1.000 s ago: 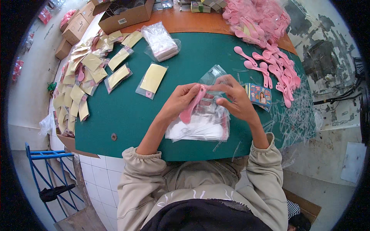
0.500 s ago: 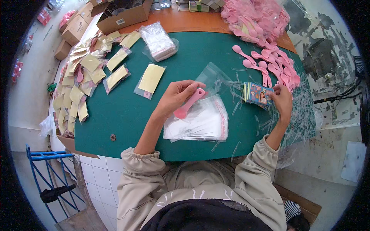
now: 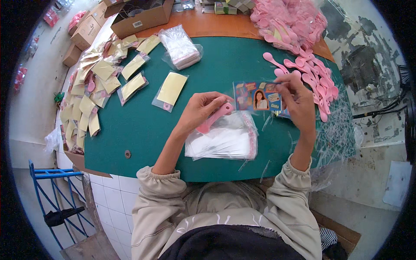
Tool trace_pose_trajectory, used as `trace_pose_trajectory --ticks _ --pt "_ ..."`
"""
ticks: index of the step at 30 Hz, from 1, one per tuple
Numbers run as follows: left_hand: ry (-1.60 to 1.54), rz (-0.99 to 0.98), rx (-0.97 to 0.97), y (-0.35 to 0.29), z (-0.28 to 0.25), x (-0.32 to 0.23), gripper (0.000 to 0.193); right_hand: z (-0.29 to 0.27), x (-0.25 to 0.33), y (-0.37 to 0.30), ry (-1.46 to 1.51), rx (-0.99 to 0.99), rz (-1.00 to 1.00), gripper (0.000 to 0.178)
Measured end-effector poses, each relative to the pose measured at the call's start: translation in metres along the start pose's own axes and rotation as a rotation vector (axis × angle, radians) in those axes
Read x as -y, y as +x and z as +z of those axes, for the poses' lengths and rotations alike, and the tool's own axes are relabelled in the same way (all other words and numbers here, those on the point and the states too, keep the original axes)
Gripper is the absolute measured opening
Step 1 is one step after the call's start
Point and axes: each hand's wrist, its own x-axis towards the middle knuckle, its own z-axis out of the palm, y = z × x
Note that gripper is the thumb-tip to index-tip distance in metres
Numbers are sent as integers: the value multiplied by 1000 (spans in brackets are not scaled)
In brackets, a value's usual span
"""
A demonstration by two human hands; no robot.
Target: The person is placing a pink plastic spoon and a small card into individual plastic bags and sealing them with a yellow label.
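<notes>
My left hand (image 3: 200, 112) is closed with a pink plastic spoon (image 3: 215, 117) in it, handle end up. The clear bag at these fingertips hardly shows behind the card. Between the thumb and fingers of my right hand (image 3: 300, 104) is a blue printed card (image 3: 258, 98), its left edge close to my left fingertips. Below both hands lies a stack of clear plastic bags (image 3: 219, 141) on the green table mat (image 3: 134, 143). A pile of matching cards (image 3: 282, 114) is partly hidden under my right hand.
Packed bags with cream cards (image 3: 82, 104) crowd the left side, one lying apart (image 3: 172, 89). Behind sits a bundle of clear bags (image 3: 180, 45). Loose pink spoons (image 3: 323, 80) and a heaped bag of spoons (image 3: 288, 21) fill the back right. Clear plastic strips (image 3: 333, 138) litter the right edge.
My right hand has lifted one card off the pile and carried it left, up to my left hand. The left hand still holds the pink spoon in nearly the same place.
</notes>
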Motion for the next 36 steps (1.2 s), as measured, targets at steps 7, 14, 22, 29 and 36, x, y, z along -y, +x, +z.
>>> trace_pose_trajectory --ticks 7,14,22,29,36 --pt "90 17 111 1 -1 0 29 -10 -8 3 -97 90 -185 11" --pt "178 -7 85 3 -3 12 29 -1 -2 1 -99 222 -106 9" --pt "92 -62 25 3 -2 8 29 1 -14 1 -34 148 -76 10" --pt "169 -33 72 2 -4 9 29 4 -12 1 -100 221 -94 11" --pt "297 -78 103 1 1 1 28 12 -15 0 -68 289 -102 12"
